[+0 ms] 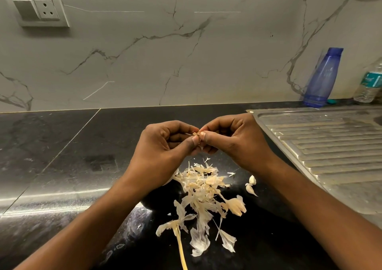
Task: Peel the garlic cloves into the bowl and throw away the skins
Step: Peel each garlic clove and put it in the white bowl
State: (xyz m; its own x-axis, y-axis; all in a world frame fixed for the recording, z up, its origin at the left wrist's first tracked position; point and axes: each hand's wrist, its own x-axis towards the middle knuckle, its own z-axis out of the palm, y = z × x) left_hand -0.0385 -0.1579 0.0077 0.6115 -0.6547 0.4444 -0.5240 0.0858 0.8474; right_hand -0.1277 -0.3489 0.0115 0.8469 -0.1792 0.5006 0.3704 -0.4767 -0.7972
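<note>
Above the glossy black stone worktop (62, 166), the left hand (165, 141) and right hand (233, 139) are both curled, their thumbs and fingertips pinching one small garlic clove (196, 134) between them. Just below the hands lies a heap of papery, curling skins (203, 187). Two pale pointed unpeeled cloves (251, 185) lie beside the right wrist.

light: dim, warm | glare: streak on black counter (51, 195) | edges: wide-angle bowed | focus: sharp
</note>
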